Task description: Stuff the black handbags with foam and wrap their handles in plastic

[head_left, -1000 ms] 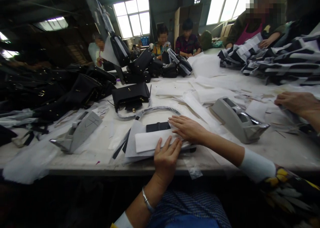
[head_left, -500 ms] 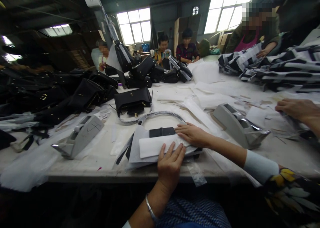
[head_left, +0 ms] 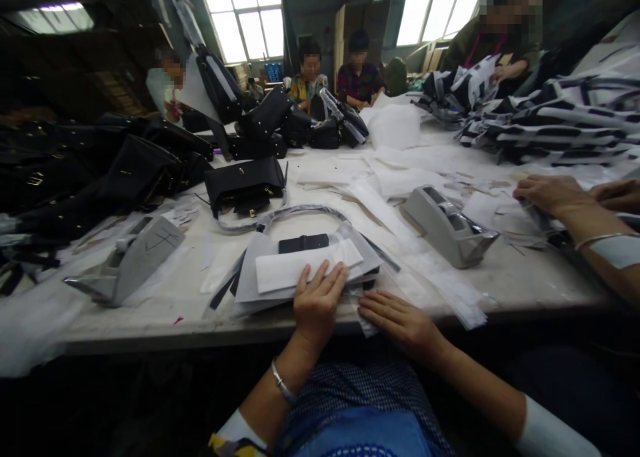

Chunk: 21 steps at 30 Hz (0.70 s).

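Note:
A black handbag lies flat near the table's front edge, mostly hidden under a sheet of thin white paper (head_left: 246, 280). Its plastic-wrapped handle (head_left: 305, 209) arches away from me, and a black strap piece (head_left: 303, 243) shows on top. Across the paper rests a white folded pad (head_left: 280, 273). My left hand (head_left: 320, 300) presses on the pad's right part, fingers stretched and slightly spread. At the table edge, just right of the bag, my right hand (head_left: 400, 323) has its fingers extended over a clear plastic strip (head_left: 367, 327); no grip on it shows.
Grey tape dispensers stand left (head_left: 130, 260) and right (head_left: 447, 227). Behind the bag sits another black handbag (head_left: 245, 183). Black bags pile up at left, wrapped black-and-white items (head_left: 555, 127) at right. A co-worker's hands (head_left: 555, 193) work at right; other people sit farther back.
My right hand has left the top of the pad and moved down toward me, to the clear strip at the table edge. My left hand stays on the pad. The view has shifted.

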Available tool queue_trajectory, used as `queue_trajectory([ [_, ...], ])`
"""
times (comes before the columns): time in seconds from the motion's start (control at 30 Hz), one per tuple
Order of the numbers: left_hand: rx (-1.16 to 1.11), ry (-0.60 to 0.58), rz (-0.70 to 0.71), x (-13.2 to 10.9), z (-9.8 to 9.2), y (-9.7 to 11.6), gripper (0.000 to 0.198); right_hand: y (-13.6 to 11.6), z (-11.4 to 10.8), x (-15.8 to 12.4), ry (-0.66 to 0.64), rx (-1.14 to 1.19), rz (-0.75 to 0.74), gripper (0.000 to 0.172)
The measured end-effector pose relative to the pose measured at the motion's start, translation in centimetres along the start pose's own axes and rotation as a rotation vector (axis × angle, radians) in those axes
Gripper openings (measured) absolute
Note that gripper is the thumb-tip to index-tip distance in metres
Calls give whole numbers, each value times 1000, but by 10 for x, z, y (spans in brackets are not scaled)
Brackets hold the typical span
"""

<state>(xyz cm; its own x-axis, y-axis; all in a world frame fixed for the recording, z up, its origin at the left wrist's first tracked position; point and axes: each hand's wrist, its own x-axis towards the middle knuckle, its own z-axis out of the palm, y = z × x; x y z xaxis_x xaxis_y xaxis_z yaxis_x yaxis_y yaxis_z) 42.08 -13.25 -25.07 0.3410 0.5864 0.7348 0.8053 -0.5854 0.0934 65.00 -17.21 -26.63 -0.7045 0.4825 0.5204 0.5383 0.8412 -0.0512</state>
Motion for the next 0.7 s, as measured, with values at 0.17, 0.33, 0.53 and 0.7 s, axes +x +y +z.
queue_trajectory([
  [0.17, 29, 23, -1, 0, 1, 1, 32, -13, 6, 11, 167, 80, 24, 34],
  [0.33, 38, 18, 3, 1, 2, 1, 33, -44, 0, 8, 185, 136, 80, 38],
  [0.53, 43, 13, 1, -1, 4, 1, 33, -50, -23, 16, 176, 104, 44, 37],
  [0.7, 35, 25, 22, -3, 5, 2, 32, -30, -57, 55, 135, 64, -19, 30],
])
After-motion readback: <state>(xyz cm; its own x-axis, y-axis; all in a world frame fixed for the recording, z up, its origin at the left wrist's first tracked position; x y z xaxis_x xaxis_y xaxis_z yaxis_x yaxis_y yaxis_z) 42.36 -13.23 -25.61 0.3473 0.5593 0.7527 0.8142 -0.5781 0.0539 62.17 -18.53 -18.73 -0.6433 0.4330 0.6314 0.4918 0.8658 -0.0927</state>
